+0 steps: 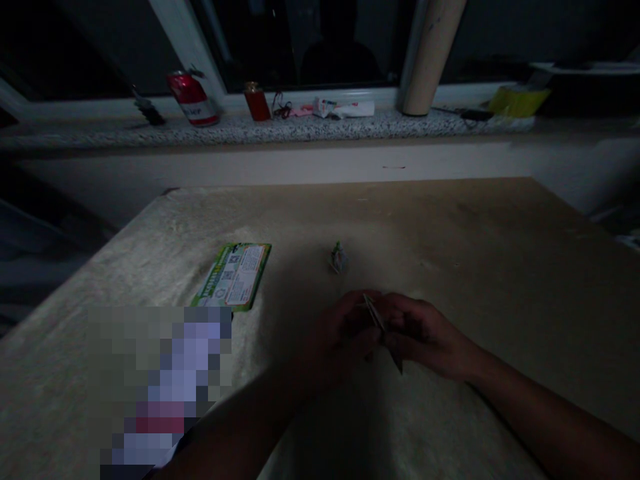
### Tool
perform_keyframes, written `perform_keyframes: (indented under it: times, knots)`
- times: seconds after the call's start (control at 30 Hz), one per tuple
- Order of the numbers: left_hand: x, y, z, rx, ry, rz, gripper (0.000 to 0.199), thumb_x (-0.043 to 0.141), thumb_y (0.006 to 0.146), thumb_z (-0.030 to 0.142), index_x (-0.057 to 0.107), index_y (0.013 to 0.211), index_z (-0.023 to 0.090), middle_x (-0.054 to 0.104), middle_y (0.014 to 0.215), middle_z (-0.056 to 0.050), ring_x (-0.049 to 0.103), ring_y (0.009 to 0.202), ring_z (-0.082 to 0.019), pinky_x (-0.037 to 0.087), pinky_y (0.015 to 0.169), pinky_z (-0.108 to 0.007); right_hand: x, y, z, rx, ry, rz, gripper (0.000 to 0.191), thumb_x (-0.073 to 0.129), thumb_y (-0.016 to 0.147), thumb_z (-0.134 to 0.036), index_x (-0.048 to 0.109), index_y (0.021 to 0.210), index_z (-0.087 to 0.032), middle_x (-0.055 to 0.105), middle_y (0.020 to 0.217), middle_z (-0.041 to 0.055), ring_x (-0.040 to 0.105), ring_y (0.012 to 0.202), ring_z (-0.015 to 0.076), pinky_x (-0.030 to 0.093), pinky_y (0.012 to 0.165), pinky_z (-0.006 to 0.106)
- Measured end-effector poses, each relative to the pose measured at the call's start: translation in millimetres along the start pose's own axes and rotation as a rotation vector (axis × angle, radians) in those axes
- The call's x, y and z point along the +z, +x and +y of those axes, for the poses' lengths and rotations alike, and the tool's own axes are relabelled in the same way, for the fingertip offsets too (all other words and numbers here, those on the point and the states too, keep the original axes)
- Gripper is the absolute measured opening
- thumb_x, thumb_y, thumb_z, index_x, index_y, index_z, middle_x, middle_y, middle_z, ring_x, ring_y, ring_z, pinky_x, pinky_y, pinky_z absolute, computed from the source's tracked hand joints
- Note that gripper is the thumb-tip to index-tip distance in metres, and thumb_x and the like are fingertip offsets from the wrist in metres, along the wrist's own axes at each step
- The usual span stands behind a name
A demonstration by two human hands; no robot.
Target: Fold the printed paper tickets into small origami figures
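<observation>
thin pointed piece (394, 355) pinched by left hand (353, 337) and right hand (423, 333), below centre of frame, small green-topped object (337, 257) at centre, green printed card (235, 275) left of centre

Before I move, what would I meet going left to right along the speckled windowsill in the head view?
Small dark upright object, red metal can with a pale label, small red jar, dark tangled cord, crumpled white packet, tall tan cardboard tube, bright yellow object.
</observation>
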State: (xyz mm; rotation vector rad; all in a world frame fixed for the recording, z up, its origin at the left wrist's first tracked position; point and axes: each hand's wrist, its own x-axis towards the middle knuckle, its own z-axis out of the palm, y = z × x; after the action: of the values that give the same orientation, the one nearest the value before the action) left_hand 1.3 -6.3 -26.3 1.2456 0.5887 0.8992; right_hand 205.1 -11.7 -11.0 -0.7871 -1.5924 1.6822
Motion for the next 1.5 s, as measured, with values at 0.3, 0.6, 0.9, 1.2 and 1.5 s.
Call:
perform_keyframes:
  times: [0.3, 0.6, 0.9, 1.2, 1.5]
  knots:
    - [3.3, 0.0, 8.3, 0.049, 0.165, 0.022, 0.033, 0.064, 0.096, 0.034, 0.063, 0.124, 0.017, 0.072, 0.098, -0.009, 0.065, 0.077, -0.015, 0.051, 0.064, -0.024, -2.2, 0.0, -0.5, -0.031, -0.068, 0.05, 0.022, 0.06, 0.097, -0.031, 0.064, 0.114, -0.017, 0.069, 0.091, 0.0056, 0.061, 0.072, 0.0141, 0.049, 0.058, 0.023]
    - [8.6, -0.6, 10.2, 0.09, 0.453, 0.031, 0.041, 0.059, 0.093, 0.022, 0.057, 0.133, 0.017, 0.075, 0.104, -0.01, 0.07, 0.089, -0.021, 0.054, 0.08, -0.034, 1.4, 1.3, -2.5, -0.034, -0.143, 0.097, 0.031, 0.05, 0.095, -0.022, 0.062, 0.123, -0.018, 0.064, 0.086, 0.0031, 0.059, 0.071, 0.0145, 0.048, 0.06, 0.024]
    - [13.1, -3.0, 12.5, 0.12, 0.582, -0.01, 0.044, 0.057, 0.095, 0.024, 0.058, 0.138, 0.018, 0.071, 0.093, -0.006, 0.065, 0.078, -0.017, 0.05, 0.073, -0.031, 4.4, 4.3, 1.4, -0.125, -0.407, 0.253, 0.031, 0.049, 0.092, -0.015, 0.06, 0.12, -0.02, 0.071, 0.101, 0.0066, 0.068, 0.084, 0.0169, 0.054, 0.071, 0.028]
    - [9.9, 4.2, 6.7, -0.058, -0.012, 0.28, 0.04, 0.066, 0.093, 0.043, 0.063, 0.121, 0.015, 0.062, 0.072, 0.001, 0.052, 0.056, -0.01, 0.045, 0.053, -0.022, 2.0, 0.2, -1.8, -0.265, -0.635, 0.308, 0.031, 0.058, 0.092, -0.018, 0.053, 0.122, -0.022, 0.075, 0.096, 0.0064, 0.074, 0.081, 0.0177, 0.058, 0.069, 0.027]
    - [6.8, 8.2, 11.2, -0.166, -0.094, 0.237, 0.035, 0.082, 0.077, 0.044, 0.078, 0.097, 0.014, 0.066, 0.07, -0.001, 0.052, 0.056, -0.009, 0.044, 0.054, -0.022, -4.5, -0.8, -6.3, -0.571, -1.05, 0.397, 0.032, 0.058, 0.093, -0.026, 0.052, 0.124, -0.02, 0.077, 0.096, 0.0093, 0.076, 0.079, 0.0211, 0.062, 0.069, 0.03]
